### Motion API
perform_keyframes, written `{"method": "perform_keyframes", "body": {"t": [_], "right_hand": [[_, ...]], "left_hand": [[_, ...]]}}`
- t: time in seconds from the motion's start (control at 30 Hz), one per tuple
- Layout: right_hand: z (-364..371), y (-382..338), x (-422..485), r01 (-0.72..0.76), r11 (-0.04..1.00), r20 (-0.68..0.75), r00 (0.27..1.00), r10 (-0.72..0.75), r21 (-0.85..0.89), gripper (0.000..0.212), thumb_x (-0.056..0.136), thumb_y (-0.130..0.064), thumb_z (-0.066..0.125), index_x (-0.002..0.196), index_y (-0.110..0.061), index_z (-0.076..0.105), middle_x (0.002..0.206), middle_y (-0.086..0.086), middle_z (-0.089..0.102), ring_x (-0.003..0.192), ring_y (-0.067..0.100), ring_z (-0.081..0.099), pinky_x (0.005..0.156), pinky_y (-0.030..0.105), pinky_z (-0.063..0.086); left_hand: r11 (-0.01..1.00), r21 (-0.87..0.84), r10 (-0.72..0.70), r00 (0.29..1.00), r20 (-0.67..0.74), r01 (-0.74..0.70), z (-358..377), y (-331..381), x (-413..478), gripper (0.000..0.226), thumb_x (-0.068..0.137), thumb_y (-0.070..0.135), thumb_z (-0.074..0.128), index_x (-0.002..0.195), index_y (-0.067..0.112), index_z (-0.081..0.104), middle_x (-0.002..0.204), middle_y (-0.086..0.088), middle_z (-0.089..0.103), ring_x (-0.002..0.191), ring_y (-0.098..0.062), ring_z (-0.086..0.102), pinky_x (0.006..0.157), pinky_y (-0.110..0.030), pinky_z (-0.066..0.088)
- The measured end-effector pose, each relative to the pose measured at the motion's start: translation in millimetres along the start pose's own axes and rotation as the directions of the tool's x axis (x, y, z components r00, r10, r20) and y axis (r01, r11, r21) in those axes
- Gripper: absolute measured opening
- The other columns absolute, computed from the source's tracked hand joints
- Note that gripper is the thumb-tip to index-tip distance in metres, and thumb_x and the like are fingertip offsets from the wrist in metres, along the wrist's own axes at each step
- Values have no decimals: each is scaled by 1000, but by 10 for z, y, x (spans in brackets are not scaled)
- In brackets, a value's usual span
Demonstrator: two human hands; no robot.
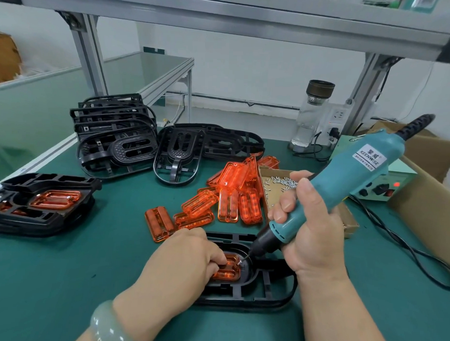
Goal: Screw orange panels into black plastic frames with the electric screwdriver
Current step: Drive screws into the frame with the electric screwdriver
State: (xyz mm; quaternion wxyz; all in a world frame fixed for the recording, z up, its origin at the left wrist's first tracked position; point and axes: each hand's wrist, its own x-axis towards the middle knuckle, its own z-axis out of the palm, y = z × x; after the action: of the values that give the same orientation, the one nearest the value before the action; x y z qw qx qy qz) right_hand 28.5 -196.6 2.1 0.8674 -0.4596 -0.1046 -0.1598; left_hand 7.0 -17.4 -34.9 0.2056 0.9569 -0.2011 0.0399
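Head view, assembly in progress. One black frame (265,291) lies flat on the green mat (88,267), close to the person. An orange panel (228,271) is seated in the frame's oval recess. The left hand (187,255) rests on it, fingers bent and close together, tips pressing the panel down. The right hand (308,229) wraps all its fingers round the teal barrel of the electric screwdriver (346,184). The tool is tilted, and its bit meets a small screw (239,263) at the panel's upper right corner. Whether this panel's other screws are in cannot be told, since the left hand covers them.

Progress, as judged: the finished frames (39,202) at far left already carry orange panels. The empty frames (113,130) stacked behind and the loose panels (230,198) heaped at centre suggest that much work remains.

Materials: the frames are matt black moulded plastic, open and ribbed, with rounded ends. The panels are glossy, translucent, round-cornered rectangles with two long ridged lobes. Spare screws, small and bright, lie in a shallow cardboard box (262,194).
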Motion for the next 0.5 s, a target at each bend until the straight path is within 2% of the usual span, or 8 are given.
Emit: {"method": "perform_keyframes", "body": {"t": [0.5], "right_hand": [[40,-2,-40,10,1000,122,992,-9,-2,11,83,-16,49,92,-12,55,52,1,45,41,14,43,51,26,39]], "left_hand": [[1000,5,-22,1000,6,22,-6,17,0,25,92,36,53,114,44,63,102,12,51,104,-10,46,89,-23,37]]}}
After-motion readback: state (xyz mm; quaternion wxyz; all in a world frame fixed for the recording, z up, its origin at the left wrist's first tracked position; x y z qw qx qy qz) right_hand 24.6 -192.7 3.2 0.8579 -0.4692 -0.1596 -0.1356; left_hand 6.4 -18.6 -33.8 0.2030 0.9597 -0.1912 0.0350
